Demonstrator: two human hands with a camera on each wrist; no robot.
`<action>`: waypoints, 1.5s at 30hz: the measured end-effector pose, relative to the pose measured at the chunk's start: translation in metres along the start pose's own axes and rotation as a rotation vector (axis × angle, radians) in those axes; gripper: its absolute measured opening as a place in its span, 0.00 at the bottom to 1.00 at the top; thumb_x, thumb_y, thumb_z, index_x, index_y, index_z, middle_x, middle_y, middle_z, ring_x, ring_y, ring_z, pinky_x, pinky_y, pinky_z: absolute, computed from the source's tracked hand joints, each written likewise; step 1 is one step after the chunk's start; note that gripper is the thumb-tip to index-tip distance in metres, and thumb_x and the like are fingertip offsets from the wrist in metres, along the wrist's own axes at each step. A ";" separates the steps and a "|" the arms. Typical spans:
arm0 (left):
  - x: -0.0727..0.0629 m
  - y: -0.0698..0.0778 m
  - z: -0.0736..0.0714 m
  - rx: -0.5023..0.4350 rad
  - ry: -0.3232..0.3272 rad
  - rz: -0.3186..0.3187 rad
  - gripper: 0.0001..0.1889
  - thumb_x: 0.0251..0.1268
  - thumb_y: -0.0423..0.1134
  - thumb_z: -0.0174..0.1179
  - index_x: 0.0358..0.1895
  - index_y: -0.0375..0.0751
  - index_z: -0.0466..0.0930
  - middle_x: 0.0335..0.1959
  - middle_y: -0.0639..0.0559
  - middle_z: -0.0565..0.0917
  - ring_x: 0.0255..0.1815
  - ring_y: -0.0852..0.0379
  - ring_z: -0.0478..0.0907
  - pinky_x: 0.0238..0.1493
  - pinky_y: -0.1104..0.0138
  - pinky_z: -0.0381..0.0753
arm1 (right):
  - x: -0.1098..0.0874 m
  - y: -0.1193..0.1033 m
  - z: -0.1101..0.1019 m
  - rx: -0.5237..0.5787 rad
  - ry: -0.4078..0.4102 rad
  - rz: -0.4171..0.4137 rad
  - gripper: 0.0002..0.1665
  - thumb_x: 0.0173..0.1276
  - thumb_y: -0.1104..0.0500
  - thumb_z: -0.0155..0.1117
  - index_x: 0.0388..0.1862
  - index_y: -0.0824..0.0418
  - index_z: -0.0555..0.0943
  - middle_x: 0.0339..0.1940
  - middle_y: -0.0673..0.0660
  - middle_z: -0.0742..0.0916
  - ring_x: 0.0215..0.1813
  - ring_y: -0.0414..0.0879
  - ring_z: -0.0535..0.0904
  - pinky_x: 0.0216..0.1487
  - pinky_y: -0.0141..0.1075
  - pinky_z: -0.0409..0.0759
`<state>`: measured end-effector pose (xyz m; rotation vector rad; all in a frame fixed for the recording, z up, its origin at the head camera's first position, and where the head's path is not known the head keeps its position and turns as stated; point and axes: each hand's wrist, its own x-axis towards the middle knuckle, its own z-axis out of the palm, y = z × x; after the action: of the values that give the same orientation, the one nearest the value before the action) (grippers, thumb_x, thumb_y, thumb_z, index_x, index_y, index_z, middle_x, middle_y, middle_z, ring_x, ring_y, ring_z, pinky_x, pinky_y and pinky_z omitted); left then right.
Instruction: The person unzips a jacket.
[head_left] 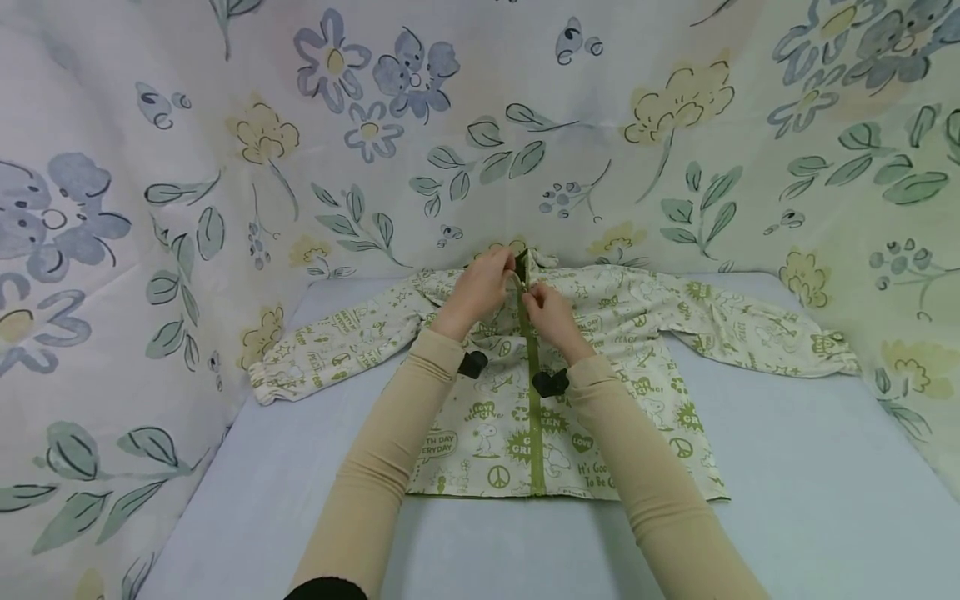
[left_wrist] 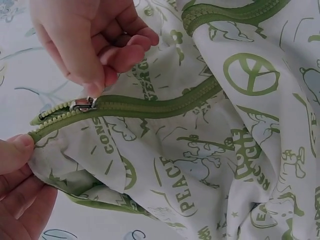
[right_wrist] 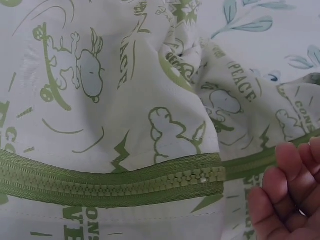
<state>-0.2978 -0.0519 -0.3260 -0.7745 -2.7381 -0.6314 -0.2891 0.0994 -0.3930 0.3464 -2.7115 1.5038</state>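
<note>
A white jacket (head_left: pixel 480 417) with green print lies spread out, front up, with both sleeves stretched sideways and a green zipper (head_left: pixel 535 433) down its middle. At the collar, my left hand (head_left: pixel 482 287) pinches the top end of the zipper edge; its fingers (left_wrist: pixel 25 145) show at the left of the left wrist view. Just below, my right hand (head_left: pixel 551 312) pinches the metal zipper pull (left_wrist: pixel 84 105) between thumb and finger. Teeth are meshed below the slider and parted above it. In the right wrist view, curled fingers (right_wrist: pixel 280 195) show, but the pull does not.
Beneath the jacket is a pale bluish-white table surface (head_left: pixel 225 500). A floral curtain (head_left: pixel 495 92) hangs close behind the collar and along both sides. Small black pieces (head_left: pixel 551 383) sit at both wrists. Another black shape (head_left: pixel 326 588) shows at the bottom edge.
</note>
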 end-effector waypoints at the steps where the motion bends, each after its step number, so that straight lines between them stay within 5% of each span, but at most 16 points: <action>1: 0.000 0.000 0.000 -0.007 0.002 -0.006 0.03 0.71 0.32 0.48 0.42 0.37 0.70 0.39 0.48 0.73 0.37 0.54 0.71 0.35 0.65 0.71 | 0.000 0.001 0.001 -0.001 -0.003 0.002 0.19 0.76 0.54 0.43 0.45 0.70 0.72 0.32 0.65 0.80 0.23 0.49 0.70 0.23 0.38 0.68; 17: 0.002 -0.002 -0.010 -0.024 0.075 0.020 0.04 0.70 0.31 0.49 0.42 0.35 0.72 0.39 0.46 0.75 0.39 0.52 0.73 0.38 0.67 0.74 | -0.003 0.003 0.002 -0.007 -0.015 -0.001 0.18 0.76 0.56 0.43 0.42 0.71 0.72 0.32 0.68 0.80 0.19 0.46 0.66 0.21 0.37 0.66; 45: 0.004 -0.008 -0.027 -0.075 0.177 -0.053 0.05 0.71 0.31 0.47 0.43 0.34 0.71 0.40 0.45 0.74 0.39 0.53 0.72 0.40 0.68 0.73 | -0.007 0.013 0.008 0.005 -0.039 0.059 0.16 0.76 0.56 0.44 0.40 0.68 0.74 0.29 0.62 0.80 0.22 0.48 0.70 0.23 0.38 0.68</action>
<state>-0.3031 -0.0684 -0.3036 -0.6308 -2.5941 -0.7787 -0.2843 0.1007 -0.4089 0.3011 -2.7725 1.5341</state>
